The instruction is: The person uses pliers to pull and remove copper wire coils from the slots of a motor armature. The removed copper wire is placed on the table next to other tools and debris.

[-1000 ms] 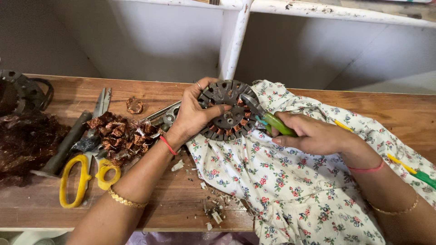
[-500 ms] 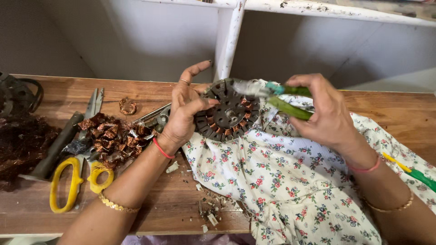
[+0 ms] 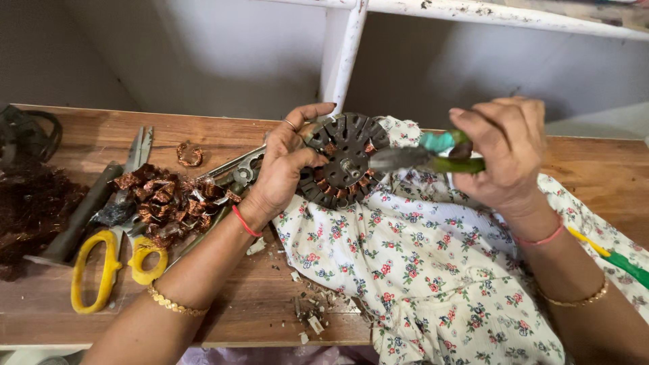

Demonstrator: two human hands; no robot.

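Scraps litter the table (image 3: 223, 318) edge. Left hand (image 3: 284, 169) grips the round motor stator (image 3: 345, 159) over floral cloth (image 3: 419, 270); right hand (image 3: 507, 152) clamps green-handled pliers (image 3: 433, 159) at its windings. Copper coil pile (image 3: 165, 199) stripped; some coils apparently remain.

Single head-worn view — looking steeply down and forward, at close range, onto the wooden workbench (image 3: 203, 142); both hands are filling mid-frame, a white shelf frame (image 3: 341, 54) crossing the top.
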